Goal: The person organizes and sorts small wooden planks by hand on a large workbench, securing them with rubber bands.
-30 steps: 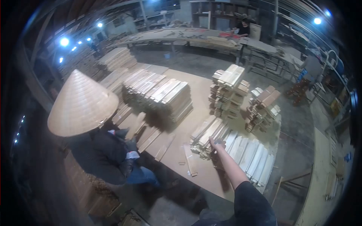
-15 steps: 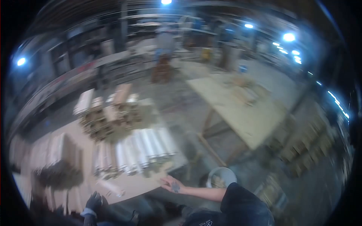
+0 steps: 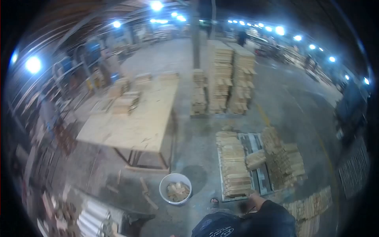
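Observation:
My right hand (image 3: 252,200) is low in the head view, drawn in close to my dark shirt. Its forearm is bent, and the fingers are blurred and hidden, so I cannot tell what they hold. Just beyond it lies a pallet stacked with short wooden slats (image 3: 235,166). No clear part of my left hand shows. At the lower left are white-faced wooden pieces (image 3: 92,217) on a work surface. A white bucket (image 3: 162,192) holding wood offcuts stands on the floor in front of me, left of my foot (image 3: 214,202).
A plywood-topped table (image 3: 122,132) with bundled wood pieces (image 3: 126,102) stands ahead on the left. Tall stacks of boards (image 3: 220,75) rise beyond it, by a post (image 3: 195,35). More slats (image 3: 310,205) lie low on the right. Loose wood strips (image 3: 148,195) lie beside the bucket.
My view has swung to the right, bringing the pallet and tall stacks into sight. My right hand, earlier stretched out by the table edge, is now drawn in near my body.

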The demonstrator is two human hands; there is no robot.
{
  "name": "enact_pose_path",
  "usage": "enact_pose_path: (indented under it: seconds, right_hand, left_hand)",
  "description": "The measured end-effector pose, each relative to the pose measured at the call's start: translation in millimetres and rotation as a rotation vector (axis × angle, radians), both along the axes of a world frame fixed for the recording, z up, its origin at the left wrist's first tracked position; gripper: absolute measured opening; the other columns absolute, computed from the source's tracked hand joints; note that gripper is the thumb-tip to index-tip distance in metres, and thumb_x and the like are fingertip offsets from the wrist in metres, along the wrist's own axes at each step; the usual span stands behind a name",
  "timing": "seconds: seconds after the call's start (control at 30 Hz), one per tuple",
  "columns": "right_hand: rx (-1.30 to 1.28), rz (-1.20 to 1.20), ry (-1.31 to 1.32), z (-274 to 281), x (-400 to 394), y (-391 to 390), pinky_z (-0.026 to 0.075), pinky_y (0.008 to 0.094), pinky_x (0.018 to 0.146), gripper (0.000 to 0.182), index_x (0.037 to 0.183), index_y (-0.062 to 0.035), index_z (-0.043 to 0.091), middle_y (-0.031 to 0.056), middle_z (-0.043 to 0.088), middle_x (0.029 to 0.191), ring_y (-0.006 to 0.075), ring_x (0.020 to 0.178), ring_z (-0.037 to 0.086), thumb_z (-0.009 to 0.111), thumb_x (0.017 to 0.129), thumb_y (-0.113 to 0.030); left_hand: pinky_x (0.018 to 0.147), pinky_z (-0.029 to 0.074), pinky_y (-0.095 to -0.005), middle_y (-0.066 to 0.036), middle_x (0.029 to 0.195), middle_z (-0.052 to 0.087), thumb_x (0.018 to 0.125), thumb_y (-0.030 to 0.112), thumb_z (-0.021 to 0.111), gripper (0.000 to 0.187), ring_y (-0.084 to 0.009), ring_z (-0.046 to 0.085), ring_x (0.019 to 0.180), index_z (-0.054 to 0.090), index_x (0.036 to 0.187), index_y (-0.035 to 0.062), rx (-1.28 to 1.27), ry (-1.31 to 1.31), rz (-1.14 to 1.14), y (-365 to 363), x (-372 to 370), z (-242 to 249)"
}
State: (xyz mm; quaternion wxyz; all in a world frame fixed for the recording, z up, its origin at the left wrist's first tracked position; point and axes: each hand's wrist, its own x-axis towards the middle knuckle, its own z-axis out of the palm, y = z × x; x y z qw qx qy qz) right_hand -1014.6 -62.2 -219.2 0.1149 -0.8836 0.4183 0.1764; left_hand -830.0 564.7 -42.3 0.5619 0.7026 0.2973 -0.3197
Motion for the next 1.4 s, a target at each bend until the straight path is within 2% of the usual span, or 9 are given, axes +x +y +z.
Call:
enact_pose_path:
  seconds: [0.1,0.17,0.47,0.6,0.9,0.97,1.07,1.23,1.4]
  right_hand:
    - [0.217,-0.180,0.115,57,-28,7,0.053,0.0398,0.098,0.054,0.125,-0.0136,0.072,0.0131,0.074,0.119,0.0323,0.115,0.067,0.044,0.101,-0.053]
    - [0.287,-0.255,0.085,47,-43,6,0.054,0.0412,0.097,0.053,0.122,-0.0138,0.073,0.0136,0.074,0.117,0.0329,0.113,0.068,0.045,0.100,-0.054]
    - [0.027,-0.308,-0.103,-62,-61,-19,0.058,0.0522,0.084,0.052,0.120,-0.0164,0.074,0.0135,0.076,0.101,0.0329,0.098,0.071,0.049,0.099,-0.056]
    - [0.791,-1.200,-0.362,38,23,-49,0.054,0.0488,0.088,0.062,0.125,-0.0095,0.069,0.0151,0.072,0.111,0.0327,0.106,0.068,0.046,0.098,-0.060]
    - [1.204,-1.228,-0.801,-89,217,-206,0.048,0.0503,0.082,0.044,0.123,-0.0173,0.060,0.0070,0.063,0.102,0.0263,0.094,0.058,0.048,0.099,-0.052]
    - [1.056,-1.168,-0.581,-71,293,-259,0.051,0.0504,0.081,0.044,0.128,-0.0169,0.060,0.0072,0.065,0.106,0.0261,0.099,0.060,0.051,0.100,-0.050]
    - [0.964,-1.266,-0.884,28,408,-330,0.058,0.0494,0.085,0.049,0.136,-0.0149,0.058,0.0106,0.066,0.122,0.0265,0.113,0.063,0.059,0.101,-0.049]
    - [0.916,-1.201,-0.999,116,550,-485,0.059,0.0491,0.087,0.062,0.134,-0.0097,0.059,0.0104,0.067,0.119,0.0244,0.109,0.065,0.053,0.102,-0.062]
    - [0.793,-1.043,-1.293,155,658,-703,0.056,0.0412,0.082,0.069,0.135,-0.0123,0.059,0.0062,0.070,0.114,0.0190,0.101,0.067,0.051,0.099,-0.071]
  left_hand:
    - [0.068,0.060,-0.0393,-0.014,0.086,0.070,0.101,0.015,0.061,0.022,-0.0255,0.071,0.079,0.070,0.099,-0.0046,-0.133,-0.262,-0.064,-71,112,-53]
    - [0.057,0.056,-0.0310,-0.014,0.087,0.071,0.101,0.018,0.063,0.025,-0.0221,0.071,0.072,0.070,0.102,-0.0052,-0.093,-0.366,-0.261,-138,168,-59]
    - [0.074,0.057,-0.0375,-0.017,0.085,0.076,0.093,0.033,0.063,0.038,-0.0244,0.074,0.080,0.076,0.097,-0.0032,0.241,-0.568,-0.787,-384,272,15]
    - [0.082,0.057,-0.0423,-0.019,0.090,0.077,0.093,0.037,0.062,0.041,-0.0286,0.075,0.088,0.076,0.101,-0.0007,0.325,-0.631,-0.997,-404,325,-47]
    - [0.084,0.055,-0.0477,-0.021,0.112,0.072,0.095,0.052,0.062,0.061,-0.0338,0.070,0.098,0.067,0.126,-0.0011,0.271,-0.273,-1.352,-543,522,-80]
    - [0.084,0.055,-0.0490,-0.022,0.118,0.071,0.096,0.056,0.062,0.067,-0.0350,0.069,0.101,0.064,0.132,-0.0012,0.251,-0.269,-1.361,-582,580,-73]
    - [0.086,0.055,-0.0512,-0.025,0.116,0.072,0.093,0.068,0.062,0.083,-0.0434,0.068,0.099,0.064,0.133,-0.0050,0.273,-0.304,-1.318,-651,657,-66]
    - [0.067,0.061,-0.0401,-0.014,0.089,0.070,0.103,0.039,0.062,0.043,-0.0274,0.071,0.079,0.066,0.113,-0.0027,-0.133,-0.217,-0.794,-794,790,-24]
    - [0.063,0.061,-0.0378,-0.014,0.090,0.068,0.107,0.044,0.054,0.053,-0.0225,0.069,0.077,0.062,0.119,-0.0070,-0.275,-0.312,-0.676,-955,918,37]
